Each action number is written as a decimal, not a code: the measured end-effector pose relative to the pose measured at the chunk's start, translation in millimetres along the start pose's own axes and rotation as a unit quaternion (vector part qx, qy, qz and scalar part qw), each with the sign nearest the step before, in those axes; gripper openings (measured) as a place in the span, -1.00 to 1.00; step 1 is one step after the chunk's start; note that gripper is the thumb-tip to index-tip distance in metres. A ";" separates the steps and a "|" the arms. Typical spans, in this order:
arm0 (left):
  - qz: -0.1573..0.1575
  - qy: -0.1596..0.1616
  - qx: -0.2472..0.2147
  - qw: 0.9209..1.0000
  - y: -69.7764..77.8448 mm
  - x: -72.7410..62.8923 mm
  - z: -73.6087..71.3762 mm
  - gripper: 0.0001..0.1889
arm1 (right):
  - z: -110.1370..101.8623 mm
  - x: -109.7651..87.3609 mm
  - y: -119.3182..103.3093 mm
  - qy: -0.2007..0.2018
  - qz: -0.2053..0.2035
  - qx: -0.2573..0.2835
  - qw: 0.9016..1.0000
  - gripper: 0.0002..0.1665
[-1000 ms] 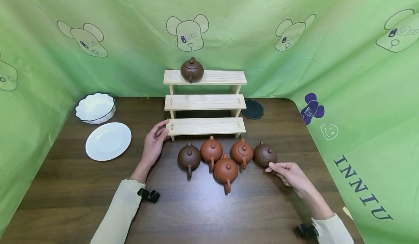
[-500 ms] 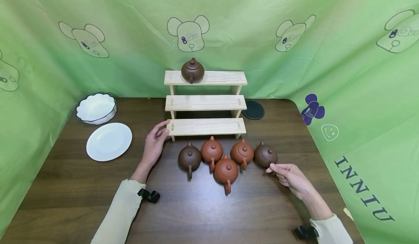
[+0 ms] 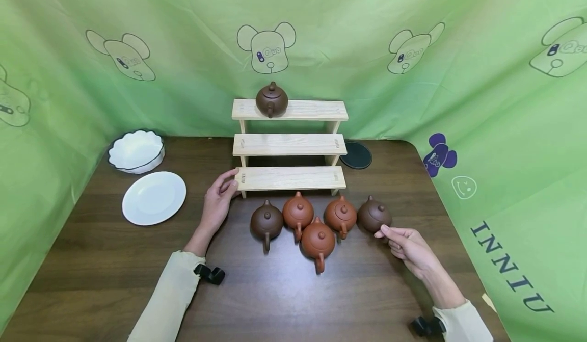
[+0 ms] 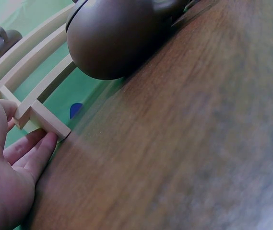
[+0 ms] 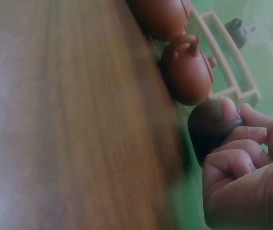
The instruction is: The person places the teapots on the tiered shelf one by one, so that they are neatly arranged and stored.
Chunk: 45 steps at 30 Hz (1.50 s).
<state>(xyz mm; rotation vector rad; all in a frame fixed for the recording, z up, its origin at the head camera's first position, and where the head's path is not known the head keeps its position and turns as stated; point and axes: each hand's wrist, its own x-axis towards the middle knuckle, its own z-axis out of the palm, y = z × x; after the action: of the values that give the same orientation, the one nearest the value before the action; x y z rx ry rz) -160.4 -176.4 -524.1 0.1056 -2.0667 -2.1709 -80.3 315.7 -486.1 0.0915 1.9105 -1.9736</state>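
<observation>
My right hand [image 3: 409, 247] pinches the handle of a dark brown teapot [image 3: 372, 214] at the right end of the teapot group. In the right wrist view that teapot [image 5: 206, 127] is partly covered by the fingers, with the thumb and index finger at its handle. My left hand [image 3: 217, 202] holds the left end of the bottom step of a three-step wooden stand [image 3: 291, 178]. Its fingers [image 4: 40, 148] lie against the stand's leg in the left wrist view. Another dark brown teapot [image 3: 272, 100] sits on the top step, left of centre.
Between the hands stand another dark brown teapot [image 3: 266, 221] and three reddish-brown teapots [image 3: 318, 239], handles toward me. A white plate [image 3: 154, 198] and a scalloped white bowl [image 3: 136, 152] are at the left. Behind the stand's right side lies a dark round mat [image 3: 357, 155]; green cloth [image 3: 192, 87] surrounds the table.
The right hand's dark brown teapot has shifted slightly away from me and to the right. The left hand stays on the stand; the head view drifts a little.
</observation>
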 end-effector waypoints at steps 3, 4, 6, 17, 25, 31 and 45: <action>0.001 0.000 0.001 1.000 0.1 -0.1 -0.1 -0.60 | 1.0 -0.1 -3.8 0.007 -0.013 0.011 1.000 -0.47; 0.001 0.000 0.001 1.000 0.1 -0.1 -0.3 -0.59 | 1.5 0.0 -5.3 0.011 -0.017 0.014 1.000 -0.47; 0.003 0.001 0.000 1.000 -0.3 -0.2 -0.8 -0.59 | 2.6 0.4 -8.1 0.021 -0.026 0.021 0.999 -0.47; 0.008 -0.006 0.003 1.000 -0.5 0.8 -0.4 -0.59 | 14.5 1.3 -23.7 0.076 -0.048 0.051 0.995 -0.50; 0.005 -0.003 0.009 1.000 -0.5 0.5 -1.0 -0.59 | 23.5 4.8 -41.0 0.080 -0.077 0.057 0.992 -0.50; 0.008 -0.004 0.009 1.000 -0.2 -0.4 -2.0 -0.59 | 32.0 11.2 -53.0 0.080 -0.076 0.043 0.993 -0.52; 0.008 -0.008 0.015 1.000 0.2 -1.0 -1.3 -0.59 | 58.6 27.0 -71.9 0.091 -0.094 0.028 0.991 -0.56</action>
<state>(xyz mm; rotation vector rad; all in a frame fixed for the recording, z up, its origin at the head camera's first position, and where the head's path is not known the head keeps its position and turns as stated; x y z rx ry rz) -159.2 -177.5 -524.0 0.0740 -2.1024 -2.1379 -115.2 252.0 -422.3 0.1142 2.0446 -2.2106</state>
